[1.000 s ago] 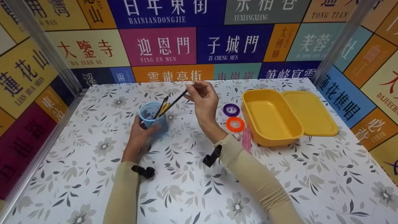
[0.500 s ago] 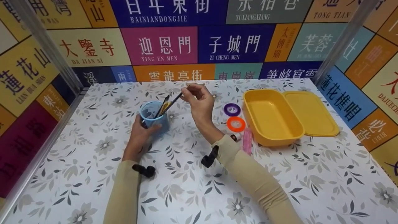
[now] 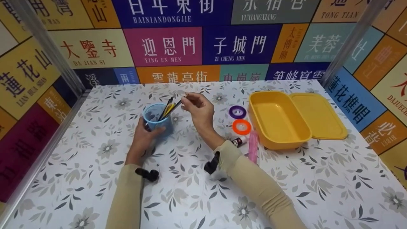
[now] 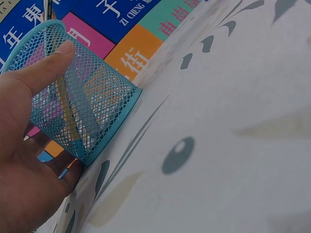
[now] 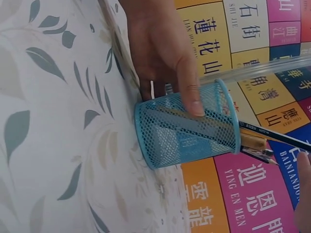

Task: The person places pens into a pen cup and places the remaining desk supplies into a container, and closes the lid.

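My left hand [image 3: 143, 135] grips a light blue mesh pen cup [image 3: 163, 129] from its near left side, thumb across the front. In the left wrist view the thumb lies on the mesh of the cup [image 4: 97, 102]. My right hand [image 3: 202, 113] pinches the upper end of a black pencil [image 3: 175, 107], which slants down into the cup. Other pens and a yellow item [image 3: 168, 108] lean in the cup towards the right. In the right wrist view the dark pencil [image 5: 277, 135] sticks out past the rim, and only part of my right hand [image 5: 303, 194] shows.
To the right lie a purple ring [image 3: 237, 112], an orange ring [image 3: 241, 127], a small black-and-white bottle [image 3: 240, 141] and a pink strip-like thing [image 3: 253, 146]. Beyond them sit an open yellow box [image 3: 279, 144] and its yellow lid [image 3: 324, 117], on a floral cloth [image 3: 190, 197].
My right hand has moved down and left towards the cup, and the pencil has sunk deeper into it. The small bottle has come into view from behind my right sleeve. My left hand stays put.
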The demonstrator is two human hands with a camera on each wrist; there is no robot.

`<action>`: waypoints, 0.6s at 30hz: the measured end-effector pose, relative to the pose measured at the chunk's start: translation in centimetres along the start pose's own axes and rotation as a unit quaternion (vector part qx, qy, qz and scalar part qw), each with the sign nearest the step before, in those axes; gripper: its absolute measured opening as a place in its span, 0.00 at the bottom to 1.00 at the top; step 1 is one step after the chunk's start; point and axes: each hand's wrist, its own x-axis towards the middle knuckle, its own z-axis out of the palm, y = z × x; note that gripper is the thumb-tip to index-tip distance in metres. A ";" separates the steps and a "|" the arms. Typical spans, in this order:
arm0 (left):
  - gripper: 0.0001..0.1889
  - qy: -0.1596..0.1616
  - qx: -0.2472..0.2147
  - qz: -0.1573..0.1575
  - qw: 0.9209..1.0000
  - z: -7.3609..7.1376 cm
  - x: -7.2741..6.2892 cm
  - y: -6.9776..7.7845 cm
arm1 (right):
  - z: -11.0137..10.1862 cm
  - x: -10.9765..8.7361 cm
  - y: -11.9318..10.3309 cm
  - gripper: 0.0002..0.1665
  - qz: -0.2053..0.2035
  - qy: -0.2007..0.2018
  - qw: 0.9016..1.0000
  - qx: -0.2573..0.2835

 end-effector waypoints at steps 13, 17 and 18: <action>0.53 0.003 -0.005 0.000 1.000 0.0 0.1 0.2 | 0.6 -0.7 0.7 0.14 0.032 -0.036 0.999 -0.024; 0.52 0.002 -0.003 0.007 1.000 0.0 -0.1 0.0 | 0.7 -0.9 1.0 0.15 0.040 -0.042 0.998 -0.031; 0.51 0.001 -0.002 0.008 1.000 -0.1 -0.1 0.0 | 0.7 -1.0 1.1 0.15 0.041 -0.042 0.998 -0.031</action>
